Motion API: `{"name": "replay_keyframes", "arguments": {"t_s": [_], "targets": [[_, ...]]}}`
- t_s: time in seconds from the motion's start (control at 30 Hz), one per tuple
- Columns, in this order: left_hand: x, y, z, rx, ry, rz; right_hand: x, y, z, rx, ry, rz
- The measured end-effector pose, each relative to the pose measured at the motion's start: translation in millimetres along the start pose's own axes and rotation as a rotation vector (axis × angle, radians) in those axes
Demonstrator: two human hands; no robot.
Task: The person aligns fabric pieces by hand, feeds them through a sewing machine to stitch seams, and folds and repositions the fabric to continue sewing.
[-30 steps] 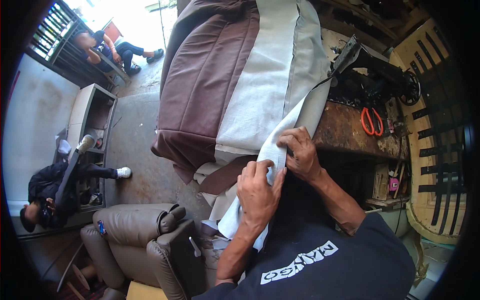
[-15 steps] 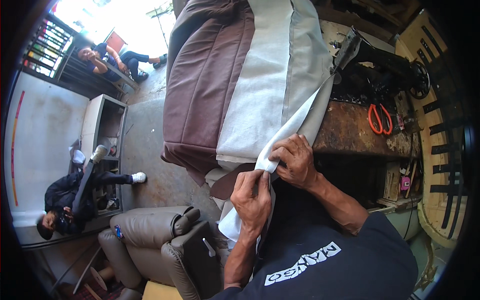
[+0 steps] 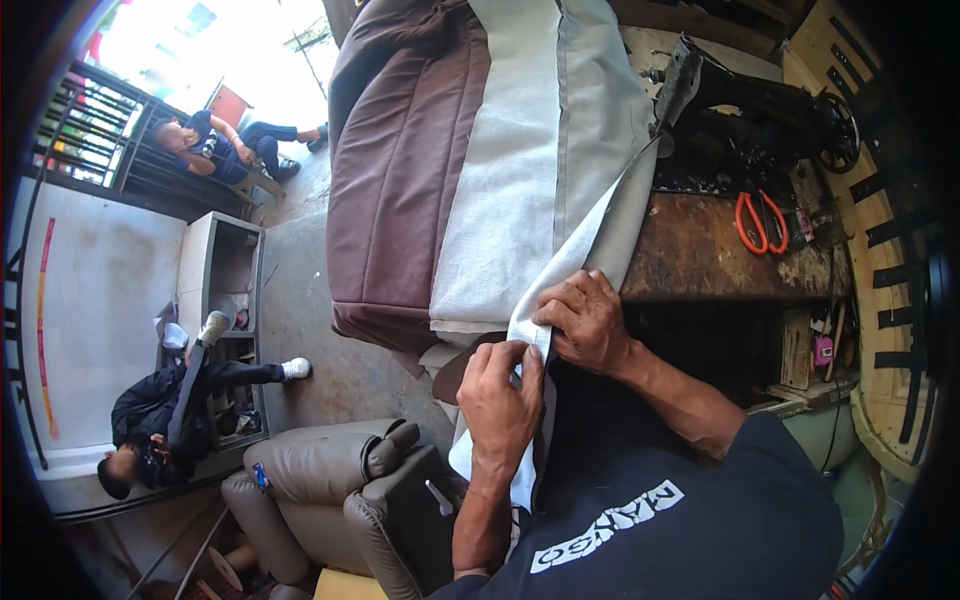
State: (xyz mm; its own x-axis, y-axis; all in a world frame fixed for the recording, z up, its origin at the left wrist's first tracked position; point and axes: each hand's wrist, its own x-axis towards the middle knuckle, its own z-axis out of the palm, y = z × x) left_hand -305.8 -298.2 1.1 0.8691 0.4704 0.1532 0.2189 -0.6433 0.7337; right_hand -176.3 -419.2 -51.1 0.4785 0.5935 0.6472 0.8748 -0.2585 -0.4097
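A large sewn cover with maroon panels [image 3: 400,220] and a broad off-white fabric panel [image 3: 505,190] drapes over the sewing table. Its pale edge is folded into a narrow strip [image 3: 575,245] that runs up to the needle area of a black sewing machine [image 3: 745,115]. My left hand [image 3: 500,395] pinches the lower part of this strip between thumb and fingers. Just above and to the right, my right hand [image 3: 585,320] grips the same fold, its fingers curled over the fabric. The strip's loose end hangs below my left hand, partly hidden by my wrist.
Orange-handled scissors [image 3: 762,222] lie on the worn wooden tabletop [image 3: 690,250] near the machine. A grey padded recliner [image 3: 330,470] stands at lower left. Two people sit to the left, one by a shelf unit [image 3: 235,260]. A slatted wooden frame [image 3: 890,260] leans at right.
The view has shifted slightly, so the surroundings sit a bit differently in the picture. Both hands keep their hold on the folded strip. The far seated person's arm has lowered.
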Motion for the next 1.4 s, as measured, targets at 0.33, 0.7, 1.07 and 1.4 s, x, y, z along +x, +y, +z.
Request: {"name": "replay_keyframes", "arguments": {"t_s": [0.33, 0.7, 1.07, 1.4], "targets": [[6, 4, 8, 0.095, -0.012, 0.068, 3, -1, 3, -0.03, 0.042, 0.007], [7, 3, -7, -0.144, -0.029, -0.065, 4, -2, 1, -0.041, 0.028, 0.005], [10, 6, 8, 0.154, -0.031, 0.011, -1, 1, 6, -0.032, 0.046, 0.007], [0, -1, 2, -0.279, 0.044, -0.229, -1, 1, 5, -0.041, 0.037, -0.016]]}}
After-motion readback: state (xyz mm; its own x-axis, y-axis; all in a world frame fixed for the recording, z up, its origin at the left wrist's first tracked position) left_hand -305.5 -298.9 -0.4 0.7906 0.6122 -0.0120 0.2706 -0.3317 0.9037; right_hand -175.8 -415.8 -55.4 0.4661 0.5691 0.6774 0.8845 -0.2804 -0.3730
